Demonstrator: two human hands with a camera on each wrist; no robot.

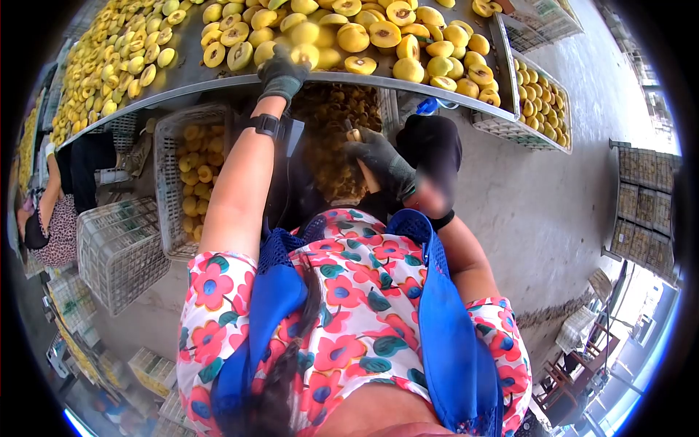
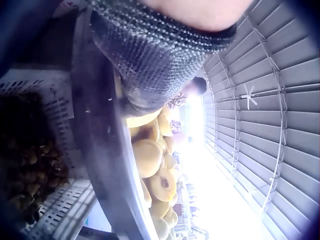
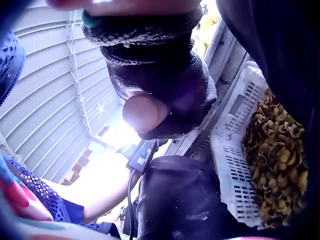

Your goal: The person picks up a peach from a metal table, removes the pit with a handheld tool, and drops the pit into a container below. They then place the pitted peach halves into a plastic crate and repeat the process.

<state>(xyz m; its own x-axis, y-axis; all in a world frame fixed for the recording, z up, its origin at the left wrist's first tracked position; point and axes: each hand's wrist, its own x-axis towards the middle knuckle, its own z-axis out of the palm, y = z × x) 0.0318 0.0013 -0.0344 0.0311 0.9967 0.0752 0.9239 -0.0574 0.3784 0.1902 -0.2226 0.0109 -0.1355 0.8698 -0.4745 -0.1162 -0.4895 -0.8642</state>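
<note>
My gloved left hand (image 1: 282,76) is at the metal table's near edge, its fingers curled against a yellow fruit half (image 1: 305,55). In the left wrist view, the glove (image 2: 160,60) covers most of that contact, with yellow fruit (image 2: 147,157) just beyond. Lower and to the right, my gloved right hand (image 1: 384,162) grips a wooden-handled tool (image 1: 369,177) above a crate of brown and yellow pieces. The right wrist view shows the curled glove (image 3: 165,85) around the handle's rounded end (image 3: 145,114); the tool's working end is hard to make out.
Halved fruit covers much of the metal table (image 1: 182,93). Below it stand a crate of fruit (image 1: 166,156) and the crate of pieces (image 3: 232,172). Another filled crate (image 1: 561,109) is at the right. A person (image 1: 58,226) sits at the left beside an upturned crate (image 1: 120,247).
</note>
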